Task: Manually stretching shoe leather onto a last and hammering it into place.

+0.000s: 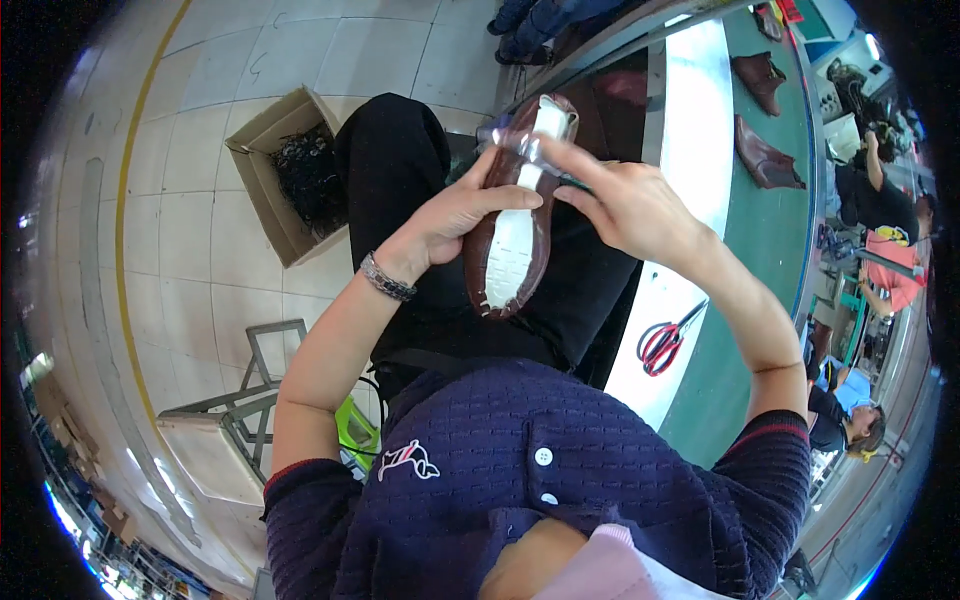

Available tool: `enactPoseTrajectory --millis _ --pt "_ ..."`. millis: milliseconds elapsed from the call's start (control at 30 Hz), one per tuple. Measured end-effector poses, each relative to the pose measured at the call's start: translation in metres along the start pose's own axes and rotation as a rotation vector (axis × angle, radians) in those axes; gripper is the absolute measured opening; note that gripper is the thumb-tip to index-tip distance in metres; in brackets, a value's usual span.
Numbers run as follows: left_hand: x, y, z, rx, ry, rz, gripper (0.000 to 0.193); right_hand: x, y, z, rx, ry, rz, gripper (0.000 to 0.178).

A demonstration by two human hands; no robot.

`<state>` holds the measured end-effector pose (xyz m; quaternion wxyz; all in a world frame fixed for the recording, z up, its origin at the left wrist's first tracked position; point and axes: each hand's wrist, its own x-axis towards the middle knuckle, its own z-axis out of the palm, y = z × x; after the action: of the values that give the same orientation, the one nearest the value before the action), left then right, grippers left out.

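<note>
A brown leather shoe (481,250) is held over my lap with its bottom facing up. A white strip (512,250) runs down the middle of that bottom, and the leather edge is folded in around it. My left hand (462,215) grips the shoe from the left, its thumb lying across the white strip. On the other side, my right hand (640,205) is closed, fingers bent close to the shoe. A dark, thin piece shows by its fingertips, and a shiny blur lies across the shoe there; I cannot make out what it is.
A cardboard box (250,190) of dark scraps stands on the floor at left. Red-handled scissors (660,348) lie on the white ledge (690,130) at right. Beyond it, brown boots (765,155) sit on a green belt (765,230). A metal-framed stool (215,430) is lower left. Other people work far right.
</note>
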<state>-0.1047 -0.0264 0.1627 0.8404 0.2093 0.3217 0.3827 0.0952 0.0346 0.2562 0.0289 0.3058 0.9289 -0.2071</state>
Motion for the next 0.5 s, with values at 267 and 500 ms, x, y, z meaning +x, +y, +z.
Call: enactPoseTrajectory --millis 267,500 --pt "-0.018 -0.028 0.002 -0.255 0.0 0.07 0.072 -0.007 -0.007 -0.001 0.035 0.036 0.04 0.06" --pt "-0.023 -0.036 0.014 -0.022 0.165 0.175 0.076 -0.012 -0.016 -0.001 0.087 0.107 -0.124 0.06"
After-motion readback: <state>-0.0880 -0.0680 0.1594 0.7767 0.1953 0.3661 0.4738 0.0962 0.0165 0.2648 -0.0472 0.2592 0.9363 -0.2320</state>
